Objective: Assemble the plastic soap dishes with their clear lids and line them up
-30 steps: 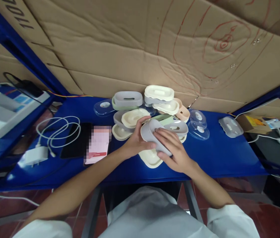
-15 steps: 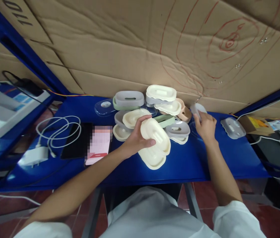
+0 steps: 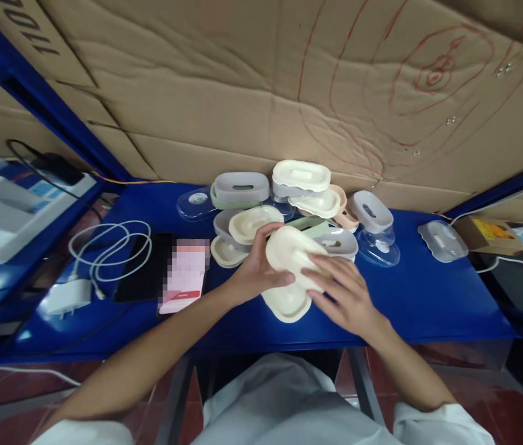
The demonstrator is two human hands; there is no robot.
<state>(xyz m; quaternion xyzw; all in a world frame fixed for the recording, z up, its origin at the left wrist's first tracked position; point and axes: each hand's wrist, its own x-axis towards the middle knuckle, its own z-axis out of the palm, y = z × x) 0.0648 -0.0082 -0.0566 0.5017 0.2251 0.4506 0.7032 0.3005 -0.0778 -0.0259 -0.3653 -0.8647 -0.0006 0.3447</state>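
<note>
My left hand (image 3: 259,269) is closed around a cream oval plastic dish (image 3: 284,246), thumb across its face and fingers behind its far edge. From the right, my right hand (image 3: 342,293) has its fingers on the same dish, covering its right side. Just below the held dish lies another cream dish (image 3: 287,304), partly hidden by it. Right behind my left hand are a cream dish (image 3: 255,224) and a pale grey one beneath it. A pale grey slotted piece (image 3: 335,242) and a green piece (image 3: 310,227) lie beyond my right fingers.
More dishes stand along the cardboard wall, including a cream-topped stack (image 3: 301,175) and a grey slotted piece (image 3: 373,211) by clear lids (image 3: 379,248). A phone (image 3: 187,272), a black tablet-like slab (image 3: 143,275) and a white charger (image 3: 69,296) lie left. A clear tray (image 3: 442,241) lies right.
My right hand has come back from the far right side to the cream dish in my left hand. The grey slotted piece now rests by the clear lids, where that hand was.
</note>
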